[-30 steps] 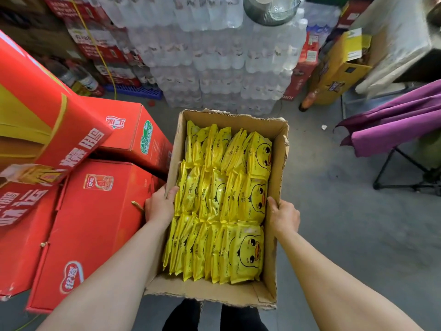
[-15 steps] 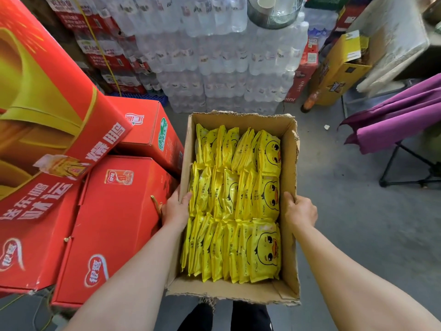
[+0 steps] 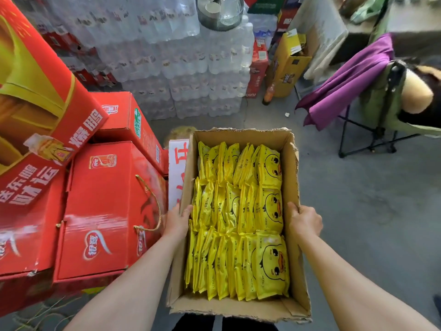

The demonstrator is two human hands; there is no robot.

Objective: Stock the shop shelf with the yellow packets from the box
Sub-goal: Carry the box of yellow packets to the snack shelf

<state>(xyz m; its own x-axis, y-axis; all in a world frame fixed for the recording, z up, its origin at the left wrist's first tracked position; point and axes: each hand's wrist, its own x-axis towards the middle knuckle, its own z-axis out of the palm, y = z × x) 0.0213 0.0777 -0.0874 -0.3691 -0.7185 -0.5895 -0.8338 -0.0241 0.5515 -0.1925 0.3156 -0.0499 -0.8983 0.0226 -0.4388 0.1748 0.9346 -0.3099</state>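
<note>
Looking down from the head camera, I see stacked red gift cartons (image 3: 95,211) filling the left side, printed with white characters, one with a gold cord handle (image 3: 152,204) looped on its side. Behind them, shrink-wrapped packs of bottled water (image 3: 179,68) are piled high against the back.

Just right of the red cartons, the left hand (image 3: 176,222) grips the left wall of an open cardboard box (image 3: 292,187), thumb hooked over the rim and the other fingers hidden on the outside. A white sign with red characters (image 3: 177,168) stands between the box and the cartons, partly hidden.

At centre, the box is held in front of me above the grey concrete floor (image 3: 370,223), dark trouser legs just visible beneath it. Inside, the yellow packets (image 3: 238,218) stand on edge in three tightly packed rows, running from the near end to the far end. Each row's rightmost packet shows a cartoon duck face.

On the box's right wall, the right hand (image 3: 304,220) grips the rim, thumb inside, the other fingers wrapped on the outside.

Farther right, a folding chair (image 3: 379,130) carries a draped purple cloth (image 3: 346,84). Behind it, a yellow carton (image 3: 286,65) stands on the floor with a bottle beside it.
</note>
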